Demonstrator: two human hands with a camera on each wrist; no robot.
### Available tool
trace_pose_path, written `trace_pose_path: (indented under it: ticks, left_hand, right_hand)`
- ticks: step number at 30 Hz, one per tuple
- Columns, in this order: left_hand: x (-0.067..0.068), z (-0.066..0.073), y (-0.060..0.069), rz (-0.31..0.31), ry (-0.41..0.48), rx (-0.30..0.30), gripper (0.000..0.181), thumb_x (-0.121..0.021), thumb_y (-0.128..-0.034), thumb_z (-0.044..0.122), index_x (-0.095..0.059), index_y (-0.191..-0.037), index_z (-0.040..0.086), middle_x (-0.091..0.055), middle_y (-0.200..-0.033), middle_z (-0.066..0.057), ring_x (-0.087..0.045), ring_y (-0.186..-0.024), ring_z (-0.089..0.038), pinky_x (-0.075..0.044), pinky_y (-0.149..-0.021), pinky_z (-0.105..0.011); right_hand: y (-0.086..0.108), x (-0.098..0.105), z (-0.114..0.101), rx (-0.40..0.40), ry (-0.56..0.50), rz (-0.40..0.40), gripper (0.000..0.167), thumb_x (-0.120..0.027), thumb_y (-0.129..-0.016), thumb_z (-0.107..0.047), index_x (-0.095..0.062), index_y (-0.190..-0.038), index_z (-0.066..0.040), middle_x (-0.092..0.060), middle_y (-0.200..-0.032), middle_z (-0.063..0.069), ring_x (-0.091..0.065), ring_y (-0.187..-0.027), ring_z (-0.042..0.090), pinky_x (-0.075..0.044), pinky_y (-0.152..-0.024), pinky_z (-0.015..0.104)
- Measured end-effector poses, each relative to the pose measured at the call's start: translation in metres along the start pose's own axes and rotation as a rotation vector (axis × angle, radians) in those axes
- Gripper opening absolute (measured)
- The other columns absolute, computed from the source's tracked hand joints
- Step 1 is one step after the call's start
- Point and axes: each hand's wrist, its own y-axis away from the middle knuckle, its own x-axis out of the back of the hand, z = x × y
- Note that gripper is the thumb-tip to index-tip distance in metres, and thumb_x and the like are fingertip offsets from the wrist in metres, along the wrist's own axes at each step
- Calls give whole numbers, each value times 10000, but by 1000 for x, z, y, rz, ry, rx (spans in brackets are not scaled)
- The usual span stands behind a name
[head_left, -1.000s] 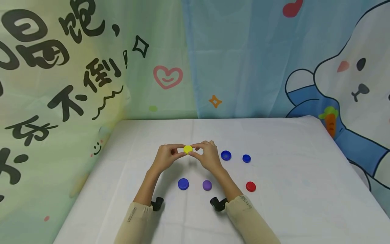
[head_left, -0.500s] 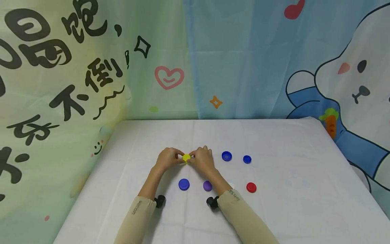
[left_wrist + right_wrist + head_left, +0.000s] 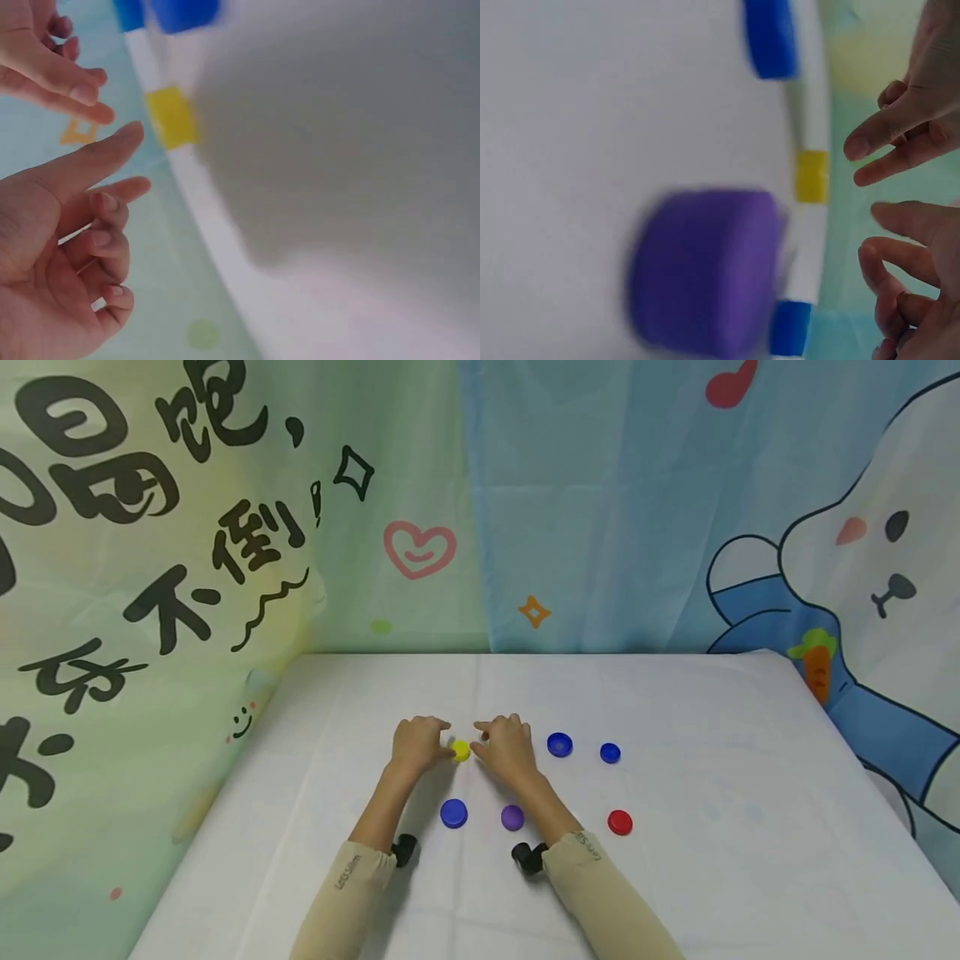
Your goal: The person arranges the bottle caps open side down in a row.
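A round yellow cap [image 3: 461,751] rests on the white table between both hands. My left hand [image 3: 420,745] is just left of it, thumb and index finger parted; the wrist views show a gap between fingertips and cap. On the other side, my right hand [image 3: 506,747] also has its thumb and index finger spread, with nothing between them. Nearer to me lie a blue cap [image 3: 453,813] and a purple cap [image 3: 512,817]. The purple cap [image 3: 705,274] looms large and blurred in the right wrist view.
Right of the hands lie a blue cap [image 3: 559,744], a smaller blue cap [image 3: 611,753] and a red cap [image 3: 620,822]. A white cloth covers the table [image 3: 712,860]. Behind it hangs a printed curtain [image 3: 585,527].
Both hands held the yellow cap raised, then lowered it toward me onto the table. Now their fingers have let go and the hands have drawn slightly apart.
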Motion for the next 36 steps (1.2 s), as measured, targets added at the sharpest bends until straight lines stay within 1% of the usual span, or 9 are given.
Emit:
trace_pose_path:
  ticks: [4,7,9,12,16,21,25,29,36]
  left_hand:
    - [11,20,-9,13,55,-62,452,-770,-734,345,-679,-1122,132,-568,-541,42,-566,-584,-137,-451,-633,-315]
    - [8,35,-19,-1,92,-89,444,-765,-742,350,-680,-1124,140,-532,-529,75,-482,-499,-76,-422,-544,-262]
    - [2,42,-24,-23,103,-96,441,-770,-736,346,-682,-1120,148,-571,-572,57,-506,-528,-87,-434,-551,-262]
    - [-8,51,-30,-72,101,-98,436,-790,-718,325,-691,-1106,153,-679,-788,-4,-616,-699,-178,-484,-640,-310]
    - [-19,58,-34,-143,63,-103,423,-804,-703,322,-705,-1080,156,-665,-1067,-41,-624,-925,-266,-499,-734,-354]
    - [-21,62,-34,-171,45,-126,359,-792,-718,331,-725,-1027,161,-677,-1026,-36,-632,-915,-242,-504,-706,-327]
    - [-11,61,-27,-104,73,-179,337,-775,-734,344,-733,-1011,157,-695,-875,-6,-637,-753,-168,-484,-622,-265]
    - [3,56,-18,21,149,-291,322,-766,-734,362,-740,-980,156,-591,-617,73,-504,-548,-66,-394,-526,-202]
    - [25,51,5,264,298,-457,309,-769,-729,364,-737,-949,149,-457,-540,110,-396,-501,-35,-337,-566,-228]
  right_hand:
    - [-1,21,8,-63,-29,19,307,-716,-803,-191,-691,-1100,-119,-648,-860,16,-472,-815,218,-338,-733,373]
    - [-1,30,18,-113,-46,4,286,-705,-811,-166,-696,-1092,-116,-653,-893,37,-471,-845,235,-332,-754,391]
    - [0,32,26,-139,-49,-14,282,-708,-807,-162,-700,-1084,-113,-655,-907,48,-471,-856,244,-326,-758,398]
    - [4,29,38,-161,-37,-54,300,-732,-777,-151,-705,-1073,-105,-646,-913,67,-465,-861,257,-318,-755,403]
    - [8,21,49,-130,14,-104,339,-781,-725,-178,-715,-1048,-104,-603,-867,76,-451,-836,259,-318,-720,394]
    - [11,16,53,-69,42,-91,339,-808,-702,-232,-726,-1010,-116,-575,-812,73,-452,-806,254,-327,-685,381]
    - [14,28,51,-37,-6,-77,342,-806,-711,-229,-724,-1023,-116,-602,-859,84,-457,-821,252,-322,-697,378]
    - [20,50,49,42,-88,-44,352,-789,-730,-218,-711,-1056,-113,-615,-911,88,-452,-835,237,-323,-723,377]
    - [37,88,38,222,-179,41,357,-776,-747,-197,-696,-1084,-109,-604,-947,66,-445,-865,210,-351,-772,390]
